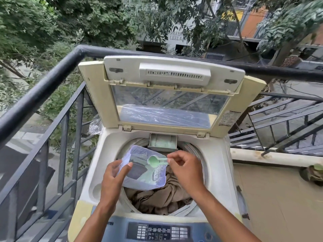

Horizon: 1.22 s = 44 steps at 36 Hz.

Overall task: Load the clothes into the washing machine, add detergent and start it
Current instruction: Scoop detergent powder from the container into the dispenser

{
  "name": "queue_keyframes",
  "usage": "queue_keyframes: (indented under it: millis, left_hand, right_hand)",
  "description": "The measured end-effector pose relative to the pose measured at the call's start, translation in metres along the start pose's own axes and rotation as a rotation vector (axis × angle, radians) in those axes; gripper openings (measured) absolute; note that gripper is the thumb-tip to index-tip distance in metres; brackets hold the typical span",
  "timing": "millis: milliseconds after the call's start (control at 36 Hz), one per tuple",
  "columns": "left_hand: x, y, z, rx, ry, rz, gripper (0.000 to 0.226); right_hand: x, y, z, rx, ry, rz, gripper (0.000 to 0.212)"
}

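Observation:
A top-loading washing machine (pixel 104 154) stands on a balcony with its lid (pixel 173 95) raised. Brown clothes (pixel 157 199) fill the drum. My left hand (pixel 113 179) grips a clear plastic detergent box (pixel 145 177) by its left edge and holds it tilted over the drum. My right hand (pixel 183 168) pinches the handle of a green scoop (pixel 154 160) that sits inside the box. A small detergent drawer (pixel 162 143) stands pulled out at the back rim of the drum, with pale powder in it. The control panel (pixel 157 232) lies at the front edge.
A black metal railing (pixel 52 81) runs along the left and behind the machine. A low ledge (pixel 272 157) and tiled floor lie to the right, with a plant pot (pixel 312 173) at the far right. Trees and buildings are beyond.

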State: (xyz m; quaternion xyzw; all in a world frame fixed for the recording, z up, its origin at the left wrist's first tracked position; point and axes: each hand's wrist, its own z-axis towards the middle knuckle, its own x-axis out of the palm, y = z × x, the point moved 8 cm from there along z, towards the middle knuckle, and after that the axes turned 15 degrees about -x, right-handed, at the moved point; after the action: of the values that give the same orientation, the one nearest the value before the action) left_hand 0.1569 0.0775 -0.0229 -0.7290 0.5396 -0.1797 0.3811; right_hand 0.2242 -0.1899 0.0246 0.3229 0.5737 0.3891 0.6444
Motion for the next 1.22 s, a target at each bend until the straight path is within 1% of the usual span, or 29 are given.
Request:
queue_keyframes:
  millis: [56, 139, 194, 250, 306, 361, 417, 500, 556, 611, 667, 722, 778, 861, 917, 972, 1028, 1111, 1139, 1194, 1222]
  left_hand:
    - [0.004, -0.001, -0.007, 0.016, 0.024, -0.001, 0.079]
    - [0.012, -0.004, -0.022, 0.041, 0.055, -0.013, 0.077]
    - [0.017, -0.003, -0.03, 0.048, 0.07, -0.04, 0.078]
    - [0.019, -0.001, -0.038, 0.052, 0.066, -0.055, 0.077]
    - [0.022, 0.001, -0.044, 0.059, 0.072, -0.064, 0.074]
    - [0.025, 0.003, -0.049, 0.068, 0.074, -0.068, 0.072]
    - [0.03, 0.003, -0.056, 0.079, 0.08, -0.073, 0.071]
    - [0.035, 0.003, -0.064, 0.105, 0.08, -0.077, 0.068]
    - [0.04, 0.002, -0.07, 0.13, 0.096, -0.087, 0.069]
    - [0.049, 0.001, -0.076, 0.136, 0.117, -0.093, 0.067]
    - [0.061, -0.002, -0.085, 0.139, 0.153, -0.09, 0.066]
    - [0.077, -0.005, -0.092, 0.152, 0.202, -0.069, 0.068]
    - [0.094, -0.008, -0.099, 0.174, 0.248, -0.046, 0.069]
    - [0.123, -0.01, -0.113, 0.194, 0.313, -0.014, 0.07]
    - [0.144, -0.008, -0.124, 0.193, 0.344, 0.017, 0.074]
    - [0.164, -0.006, -0.133, 0.196, 0.374, 0.045, 0.073]
    - [0.186, -0.005, -0.143, 0.222, 0.414, 0.096, 0.068]
    - [0.222, -0.01, -0.169, 0.323, 0.452, 0.177, 0.056]
    - [0.233, -0.012, -0.179, 0.367, 0.46, 0.214, 0.044]
    - [0.255, -0.011, -0.198, 0.453, 0.471, 0.316, 0.013]
    - [0.266, -0.009, -0.206, 0.493, 0.475, 0.351, 0.008]
  right_hand:
    - [0.01, 0.006, -0.008, -0.039, 0.085, -0.107, 0.006]
    - [0.023, 0.019, -0.021, -0.102, 0.226, -0.232, 0.009]
    - [0.028, 0.025, -0.029, -0.14, 0.285, -0.286, 0.012]
    - [0.028, 0.027, -0.036, -0.151, 0.311, -0.309, 0.015]
    - [0.022, 0.026, -0.042, -0.164, 0.297, -0.311, 0.015]
    - [0.011, 0.027, -0.047, -0.179, 0.236, -0.309, 0.013]
    - [-0.009, 0.029, -0.052, -0.202, 0.097, -0.302, 0.014]
    - [-0.042, 0.025, -0.064, -0.16, -0.108, -0.304, 0.028]
    - [-0.059, 0.014, -0.074, -0.093, -0.186, -0.276, 0.034]
    - [-0.071, 0.0, -0.084, 0.013, -0.212, -0.187, 0.036]
    - [-0.079, -0.013, -0.096, 0.137, -0.195, -0.088, 0.036]
    - [-0.087, -0.02, -0.108, 0.2, -0.191, -0.034, 0.033]
    - [-0.099, -0.024, -0.117, 0.198, -0.223, -0.041, 0.027]
    - [-0.119, -0.025, -0.13, 0.161, -0.288, -0.054, 0.047]
    - [-0.137, -0.024, -0.137, 0.152, -0.348, -0.06, 0.048]
    - [-0.158, -0.03, -0.147, 0.186, -0.408, -0.078, 0.046]
    - [-0.181, -0.037, -0.158, 0.231, -0.451, -0.13, 0.043]
    - [-0.216, -0.046, -0.176, 0.255, -0.534, -0.181, 0.045]
    - [-0.228, -0.048, -0.182, 0.249, -0.563, -0.194, 0.048]
    - [-0.253, -0.053, -0.195, 0.252, -0.61, -0.25, 0.049]
    - [-0.266, -0.057, -0.203, 0.265, -0.629, -0.274, 0.047]
